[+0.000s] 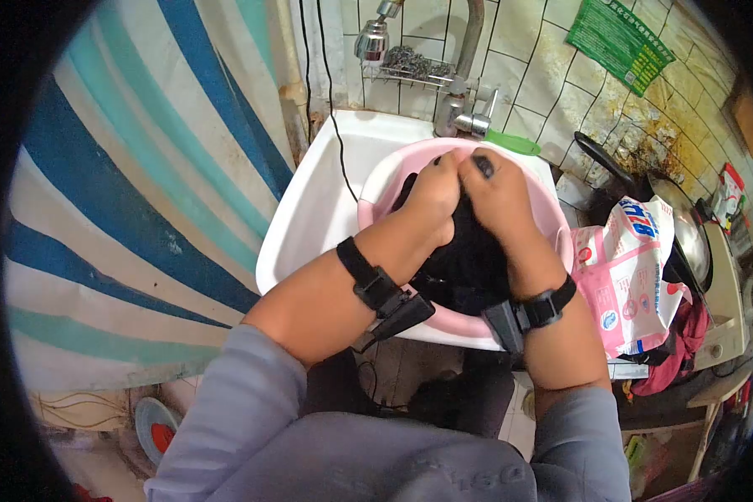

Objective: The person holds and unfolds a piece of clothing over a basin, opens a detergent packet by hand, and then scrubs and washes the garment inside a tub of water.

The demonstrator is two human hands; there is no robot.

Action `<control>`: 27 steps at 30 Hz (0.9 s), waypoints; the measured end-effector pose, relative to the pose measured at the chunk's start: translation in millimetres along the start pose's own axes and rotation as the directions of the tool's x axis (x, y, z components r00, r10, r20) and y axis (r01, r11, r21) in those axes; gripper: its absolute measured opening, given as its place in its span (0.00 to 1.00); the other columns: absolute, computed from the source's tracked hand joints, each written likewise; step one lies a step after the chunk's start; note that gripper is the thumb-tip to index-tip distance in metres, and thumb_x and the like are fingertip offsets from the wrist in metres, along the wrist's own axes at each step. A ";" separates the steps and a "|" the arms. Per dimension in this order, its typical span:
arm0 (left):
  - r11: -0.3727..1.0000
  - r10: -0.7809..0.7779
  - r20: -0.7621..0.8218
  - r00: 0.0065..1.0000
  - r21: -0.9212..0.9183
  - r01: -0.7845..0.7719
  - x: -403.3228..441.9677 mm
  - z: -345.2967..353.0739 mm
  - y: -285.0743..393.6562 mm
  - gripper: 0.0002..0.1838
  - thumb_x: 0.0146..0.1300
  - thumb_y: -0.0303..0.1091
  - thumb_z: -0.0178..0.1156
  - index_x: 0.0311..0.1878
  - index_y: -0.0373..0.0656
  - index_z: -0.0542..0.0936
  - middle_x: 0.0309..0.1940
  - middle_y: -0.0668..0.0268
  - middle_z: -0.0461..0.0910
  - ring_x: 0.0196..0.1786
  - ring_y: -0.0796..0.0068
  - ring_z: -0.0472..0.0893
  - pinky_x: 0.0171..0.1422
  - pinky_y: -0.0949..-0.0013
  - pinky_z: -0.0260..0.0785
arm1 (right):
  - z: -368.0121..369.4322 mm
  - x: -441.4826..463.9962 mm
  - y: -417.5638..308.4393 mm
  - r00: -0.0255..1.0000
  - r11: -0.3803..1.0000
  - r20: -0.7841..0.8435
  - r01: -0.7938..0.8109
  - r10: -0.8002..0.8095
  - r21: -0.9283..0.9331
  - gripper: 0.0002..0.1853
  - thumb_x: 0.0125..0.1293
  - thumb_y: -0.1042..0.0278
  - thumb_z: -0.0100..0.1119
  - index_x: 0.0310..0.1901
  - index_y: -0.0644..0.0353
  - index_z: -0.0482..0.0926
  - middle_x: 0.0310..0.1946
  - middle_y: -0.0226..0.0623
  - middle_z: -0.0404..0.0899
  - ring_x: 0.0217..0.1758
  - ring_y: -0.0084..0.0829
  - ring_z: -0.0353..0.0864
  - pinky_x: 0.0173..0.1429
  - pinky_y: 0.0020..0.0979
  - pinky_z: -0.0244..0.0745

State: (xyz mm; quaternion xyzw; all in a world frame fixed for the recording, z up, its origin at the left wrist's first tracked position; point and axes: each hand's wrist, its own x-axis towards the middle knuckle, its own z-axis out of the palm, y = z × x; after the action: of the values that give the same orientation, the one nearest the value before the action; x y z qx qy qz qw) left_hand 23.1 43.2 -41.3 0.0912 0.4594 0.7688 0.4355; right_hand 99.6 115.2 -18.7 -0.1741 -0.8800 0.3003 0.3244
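My left hand [433, 191] and my right hand [495, 188] are closed and pressed together over a pink basin [545, 205]. Black cloth [468, 263] hangs below them and fills much of the basin. Both fists grip this cloth, though the fingers' undersides are hidden from above. Dark patches show at both thumbs; whether these are cloth or nails is unclear. Each forearm wears a black strap with a small device.
The basin stands in a white sink [305, 209] beneath a metal faucet [453, 109]. A green-handled item [513, 142] lies behind the basin. On the right are a pink-and-white detergent bag [623, 280] and a pan [682, 222]. A striped curtain [155, 180] hangs left.
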 end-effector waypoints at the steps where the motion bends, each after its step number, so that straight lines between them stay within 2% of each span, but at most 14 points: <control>1: 0.996 0.058 -0.036 0.998 0.074 -0.055 0.2 0.5 -2.8 0.26 0.68 0.50 0.45 0.58 0.38 0.73 0.52 0.53 0.76 0.53 0.63 0.76 0.56 0.60 0.69 | 4.4 9.5 10.5 0.995 0.995 -0.050 -0.081 0.084 0.061 0.21 0.65 0.49 0.54 0.40 0.62 0.81 0.32 0.59 0.80 0.40 0.57 0.80 0.44 0.47 0.74; 2: 0.999 0.045 0.083 0.996 0.015 -0.046 0.3 0.3 -4.1 0.25 0.67 0.46 0.44 0.58 0.36 0.72 0.51 0.52 0.77 0.52 0.64 0.77 0.54 0.61 0.70 | 2.6 18.4 20.9 0.986 0.990 -0.089 -0.141 0.141 0.010 0.22 0.66 0.48 0.53 0.42 0.63 0.81 0.35 0.60 0.80 0.42 0.57 0.80 0.45 0.46 0.74; 5: 0.995 0.014 0.036 0.999 0.097 -0.018 3.0 2.7 -3.3 0.24 0.65 0.43 0.46 0.58 0.37 0.73 0.52 0.53 0.76 0.52 0.64 0.76 0.55 0.62 0.69 | 3.9 18.0 33.2 0.982 0.987 -0.123 -0.149 0.141 -0.061 0.23 0.67 0.47 0.51 0.44 0.63 0.81 0.36 0.59 0.80 0.43 0.57 0.80 0.46 0.45 0.74; 7: 0.996 -0.094 0.110 0.989 0.001 0.095 -19.3 9.6 9.4 0.26 0.67 0.47 0.46 0.60 0.39 0.71 0.58 0.52 0.72 0.59 0.63 0.72 0.61 0.60 0.65 | 1.0 5.2 14.8 0.984 0.990 -0.120 -0.135 0.129 -0.038 0.23 0.67 0.48 0.53 0.43 0.63 0.81 0.35 0.59 0.80 0.42 0.57 0.80 0.46 0.44 0.74; 9: 1.000 -0.029 0.015 0.999 -0.005 0.029 -25.7 10.2 11.6 0.29 0.69 0.52 0.44 0.64 0.40 0.68 0.62 0.50 0.68 0.64 0.60 0.68 0.65 0.58 0.62 | -1.1 -7.1 -1.1 0.993 0.993 0.004 0.115 -0.115 0.021 0.21 0.66 0.50 0.54 0.40 0.64 0.81 0.34 0.58 0.80 0.42 0.57 0.79 0.45 0.44 0.73; 11: 0.994 -0.066 0.011 0.998 0.084 0.065 2.3 -5.1 -0.9 0.31 0.70 0.55 0.42 0.65 0.39 0.67 0.62 0.50 0.68 0.64 0.59 0.68 0.65 0.57 0.62 | -3.4 -6.2 -8.9 0.994 0.996 0.076 0.069 -0.073 0.049 0.20 0.65 0.53 0.55 0.38 0.66 0.81 0.33 0.60 0.79 0.42 0.58 0.79 0.45 0.43 0.73; 13: 0.984 -0.075 -0.016 0.997 0.162 0.077 13.2 -6.3 -8.7 0.31 0.70 0.53 0.42 0.66 0.39 0.66 0.61 0.50 0.69 0.63 0.59 0.69 0.63 0.58 0.65 | 5.0 12.5 18.2 0.994 0.990 -0.036 -0.102 0.106 0.100 0.20 0.65 0.54 0.55 0.38 0.67 0.81 0.33 0.62 0.79 0.42 0.59 0.79 0.45 0.44 0.73; 14: 0.982 -0.059 0.034 0.998 0.180 0.052 4.0 -2.5 -5.8 0.29 0.70 0.52 0.43 0.65 0.39 0.67 0.60 0.52 0.71 0.61 0.61 0.71 0.58 0.57 0.68 | 4.8 19.5 32.3 0.984 0.979 -0.010 -0.176 0.178 0.100 0.20 0.65 0.54 0.55 0.39 0.68 0.81 0.35 0.63 0.79 0.43 0.59 0.79 0.47 0.44 0.72; 19: 0.983 -0.075 0.033 0.997 0.173 0.068 -4.9 1.1 2.9 0.24 0.71 0.47 0.43 0.60 0.39 0.71 0.50 0.55 0.76 0.51 0.64 0.77 0.50 0.58 0.71 | 3.4 6.4 17.3 0.984 0.986 -0.063 -0.166 0.167 0.021 0.21 0.65 0.53 0.55 0.41 0.67 0.81 0.36 0.61 0.79 0.44 0.58 0.79 0.49 0.43 0.72; 21: 0.991 -0.074 0.002 0.997 0.111 0.073 -1.0 0.2 2.8 0.22 0.71 0.46 0.43 0.58 0.40 0.73 0.46 0.56 0.78 0.47 0.66 0.78 0.48 0.58 0.72 | 0.7 -6.1 -3.4 0.999 0.996 0.030 0.041 -0.044 0.083 0.21 0.66 0.52 0.55 0.40 0.67 0.81 0.36 0.60 0.80 0.44 0.58 0.79 0.49 0.42 0.73; 22: 0.996 0.023 -0.002 1.000 0.088 -0.023 0.7 -0.8 0.3 0.21 0.71 0.44 0.42 0.56 0.40 0.74 0.45 0.56 0.78 0.46 0.66 0.79 0.47 0.60 0.73 | 1.3 -5.8 -3.9 0.998 0.995 0.042 0.052 -0.055 0.080 0.22 0.67 0.52 0.54 0.39 0.68 0.81 0.35 0.61 0.80 0.43 0.58 0.79 0.48 0.42 0.73; 23: 0.991 0.116 -0.010 0.993 0.070 -0.115 1.7 -2.4 -2.4 0.20 0.71 0.43 0.42 0.55 0.40 0.74 0.44 0.56 0.78 0.44 0.65 0.79 0.46 0.61 0.73 | 3.6 -2.4 3.1 0.998 0.996 0.045 0.045 -0.049 0.083 0.22 0.67 0.52 0.54 0.39 0.68 0.81 0.35 0.61 0.80 0.43 0.58 0.79 0.48 0.42 0.73; 25: 1.000 0.014 0.024 1.000 0.023 -0.015 -4.8 3.1 3.4 0.20 0.71 0.43 0.43 0.55 0.40 0.74 0.45 0.56 0.78 0.43 0.66 0.79 0.47 0.62 0.74 | 4.4 11.5 22.7 0.991 0.991 -0.133 -0.013 0.031 0.133 0.21 0.68 0.53 0.54 0.35 0.68 0.79 0.27 0.52 0.79 0.31 0.43 0.79 0.41 0.37 0.71; 27: 0.999 0.038 0.192 0.981 -0.029 -0.033 -4.0 4.3 3.0 0.21 0.70 0.46 0.48 0.51 0.37 0.76 0.41 0.57 0.80 0.41 0.63 0.81 0.47 0.61 0.76 | 3.7 16.0 30.6 0.985 0.989 -0.140 -0.084 0.101 0.123 0.21 0.69 0.53 0.54 0.35 0.69 0.78 0.26 0.55 0.78 0.31 0.47 0.78 0.42 0.38 0.71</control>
State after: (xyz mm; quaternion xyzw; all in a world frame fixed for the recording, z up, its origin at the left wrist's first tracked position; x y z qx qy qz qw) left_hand 26.1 42.3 -35.5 0.1680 0.4035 0.7698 0.4652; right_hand 88.9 145.0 -33.1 -0.2170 -0.8259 0.3521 0.3831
